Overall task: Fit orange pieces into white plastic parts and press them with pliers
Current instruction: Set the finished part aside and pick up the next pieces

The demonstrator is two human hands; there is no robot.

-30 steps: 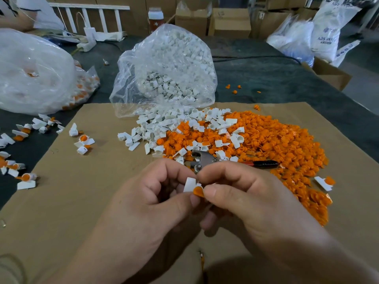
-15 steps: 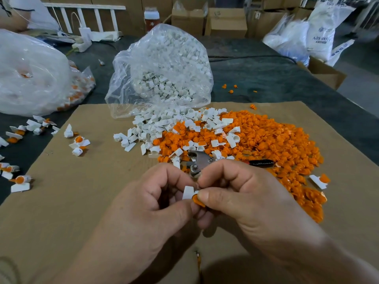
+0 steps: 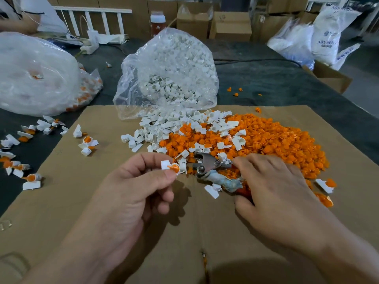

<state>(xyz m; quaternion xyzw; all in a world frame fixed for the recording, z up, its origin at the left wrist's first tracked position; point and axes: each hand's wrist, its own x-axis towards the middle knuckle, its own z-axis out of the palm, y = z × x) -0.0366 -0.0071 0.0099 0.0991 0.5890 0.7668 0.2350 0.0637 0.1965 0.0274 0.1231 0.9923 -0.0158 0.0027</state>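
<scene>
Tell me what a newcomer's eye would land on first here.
The wide heap of orange pieces on the cardboard, right of centre, stands out first, with the bulging clear bag of white parts spilling onto it from behind. In front, the left hand pinches a white part with an orange piece set in it, while the right hand grips the pliers.
</scene>
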